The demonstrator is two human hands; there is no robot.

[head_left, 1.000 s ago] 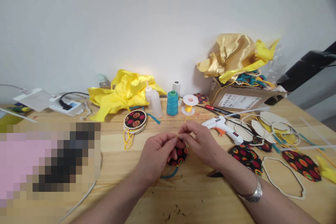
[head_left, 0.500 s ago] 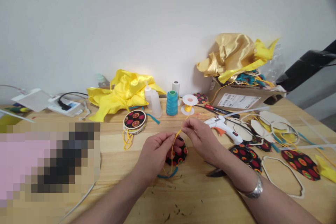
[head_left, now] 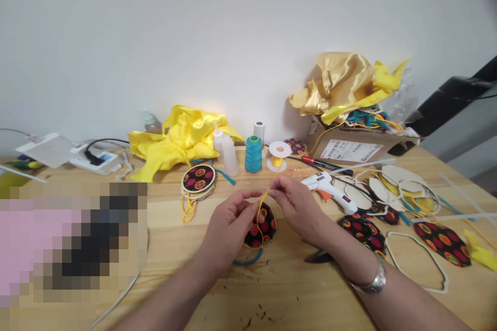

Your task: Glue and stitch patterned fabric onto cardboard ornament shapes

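Note:
Thin yellow cord (head_left: pixel 260 212) runs between my two hands above the table. My left hand (head_left: pixel 235 222) pinches it between thumb and fingers. Close by on the right, the fingertips of my right hand (head_left: pixel 289 196) are closed on the same cord. Below them lies a round piece of black fabric with a red and orange pattern (head_left: pixel 266 227), partly hidden by my left hand. A teal strip (head_left: pixel 248 258) curves out beneath it. Behind my hands stands a white spool wound with yellow cord (head_left: pixel 278 160).
Left of my hands is a fabric-covered disc (head_left: pixel 199 179) with yellow loops. Behind are yellow satin (head_left: pixel 178 139), a squeeze bottle (head_left: pixel 230 155) and teal thread (head_left: pixel 253 155). On the right lie a glue gun (head_left: pixel 332 191), dark scissors (head_left: pixel 318 257), a pale frame (head_left: pixel 417 264) and a cardboard box (head_left: pixel 349 147).
My left fingers have shifted on the cord and spread slightly, showing more of the patterned fabric below. The cord's lower part has swung right. My right hand stays pinched.

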